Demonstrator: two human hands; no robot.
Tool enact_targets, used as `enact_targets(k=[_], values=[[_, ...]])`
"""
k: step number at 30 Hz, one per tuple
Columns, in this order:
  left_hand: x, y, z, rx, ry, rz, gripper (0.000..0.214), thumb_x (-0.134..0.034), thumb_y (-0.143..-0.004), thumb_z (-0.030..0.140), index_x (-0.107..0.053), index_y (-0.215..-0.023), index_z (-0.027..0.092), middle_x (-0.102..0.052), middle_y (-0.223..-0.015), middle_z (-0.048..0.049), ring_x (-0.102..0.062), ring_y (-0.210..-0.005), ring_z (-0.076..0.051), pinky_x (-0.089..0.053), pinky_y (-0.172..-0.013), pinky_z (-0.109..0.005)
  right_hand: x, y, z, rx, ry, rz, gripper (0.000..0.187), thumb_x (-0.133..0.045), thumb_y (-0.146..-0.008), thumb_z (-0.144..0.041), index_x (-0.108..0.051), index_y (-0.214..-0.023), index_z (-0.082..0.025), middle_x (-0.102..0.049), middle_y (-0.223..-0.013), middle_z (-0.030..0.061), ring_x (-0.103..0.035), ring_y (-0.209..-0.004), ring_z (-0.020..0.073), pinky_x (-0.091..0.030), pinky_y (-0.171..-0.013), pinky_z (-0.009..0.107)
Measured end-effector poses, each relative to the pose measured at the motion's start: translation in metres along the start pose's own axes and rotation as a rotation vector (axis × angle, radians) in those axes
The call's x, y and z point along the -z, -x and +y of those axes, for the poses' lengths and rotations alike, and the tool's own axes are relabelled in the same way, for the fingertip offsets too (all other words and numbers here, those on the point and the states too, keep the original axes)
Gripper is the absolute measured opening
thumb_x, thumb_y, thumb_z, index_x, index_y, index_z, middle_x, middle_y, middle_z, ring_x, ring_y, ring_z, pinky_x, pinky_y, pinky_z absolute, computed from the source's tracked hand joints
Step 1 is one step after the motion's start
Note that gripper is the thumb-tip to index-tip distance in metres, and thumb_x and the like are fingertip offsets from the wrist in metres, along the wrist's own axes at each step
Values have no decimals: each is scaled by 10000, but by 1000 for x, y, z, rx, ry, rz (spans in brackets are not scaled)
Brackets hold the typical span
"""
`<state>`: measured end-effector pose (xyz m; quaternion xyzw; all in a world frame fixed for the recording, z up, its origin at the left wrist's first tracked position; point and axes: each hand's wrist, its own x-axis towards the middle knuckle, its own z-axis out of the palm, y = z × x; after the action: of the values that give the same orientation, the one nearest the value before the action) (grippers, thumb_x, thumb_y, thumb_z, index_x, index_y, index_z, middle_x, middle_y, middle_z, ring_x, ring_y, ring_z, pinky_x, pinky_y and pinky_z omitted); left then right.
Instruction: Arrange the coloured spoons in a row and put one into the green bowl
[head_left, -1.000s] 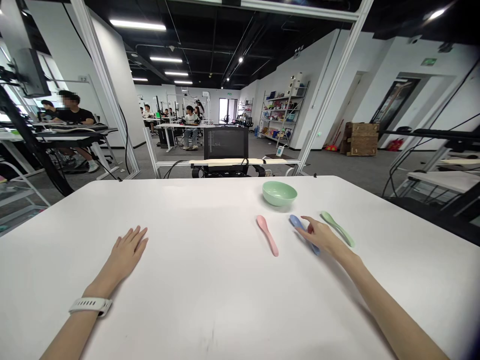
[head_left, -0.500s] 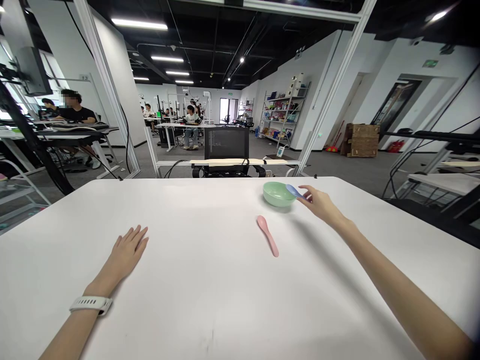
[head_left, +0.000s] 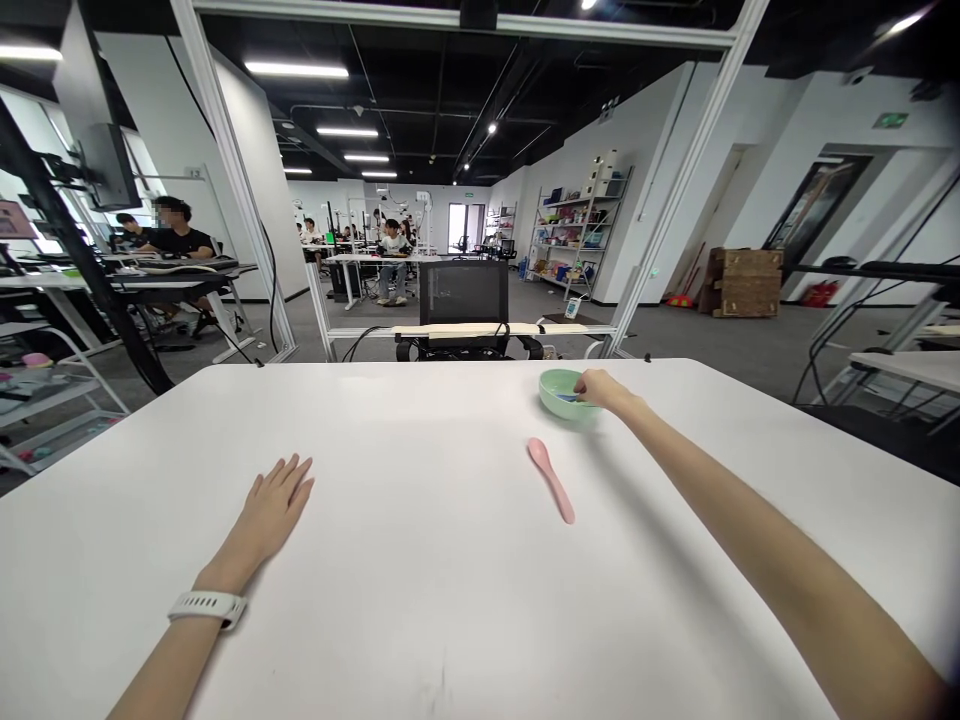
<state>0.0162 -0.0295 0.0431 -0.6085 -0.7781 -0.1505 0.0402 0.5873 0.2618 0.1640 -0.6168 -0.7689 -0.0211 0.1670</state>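
Observation:
My right hand (head_left: 601,390) reaches the right rim of a pale green bowl (head_left: 559,393) at the far side of the white table (head_left: 442,450). A blue spoon (head_left: 568,398) lies partly inside the bowl, and my fingers appear to hold its handle end. A pink plastic spoon (head_left: 551,480) lies on the table just in front of the bowl. My left hand (head_left: 274,510) rests flat on the table, fingers spread, touching nothing else. No green spoon shows on the table.
The table's far edge runs just behind the bowl. Beyond it stand a black office chair (head_left: 463,300) and a metal frame (head_left: 465,330). Seated people (head_left: 176,240) work at desks at the left, and shelves (head_left: 577,230) stand at the back.
My right hand has carried the blue spoon left from the table to the bowl, and its tip now lies inside. The green spoon has left the table. My left hand has not moved.

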Motion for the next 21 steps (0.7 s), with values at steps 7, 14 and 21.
enact_targets(k=[7, 14, 21], values=[[0, 0, -1, 2, 8, -9, 736, -219, -1047, 520, -561, -1592, 163, -493, -1722, -171, -404, -1635, -350, -323, -1316, -620, -10, -1, 2, -81, 50, -145, 256, -756, -764, -49, -888, -964, -140, -850, -952, 155, -799, -908, 276, -590, -800, 304], [0, -1, -1, -2, 3, 0, 731, -220, -1044, 514, -579, -1577, 166, -523, -1702, -172, -424, -1624, -348, -343, -1301, -623, 7, 21, 12, -32, 11, -2, 435, -554, -962, -152, -789, -1327, -124, -788, -1333, 189, -738, -1224, 316, -543, -1074, 399], [0, -1, 0, 3, -3, -23, 715, -230, -1056, 498, -551, -1600, 163, -477, -1732, -160, -393, -1642, -343, -317, -1322, -623, -16, 104, 71, 69, -145, 487, 496, -466, -990, -321, -701, -1394, -153, -775, -1246, 209, -720, -1171, 358, -549, -1080, 548]])
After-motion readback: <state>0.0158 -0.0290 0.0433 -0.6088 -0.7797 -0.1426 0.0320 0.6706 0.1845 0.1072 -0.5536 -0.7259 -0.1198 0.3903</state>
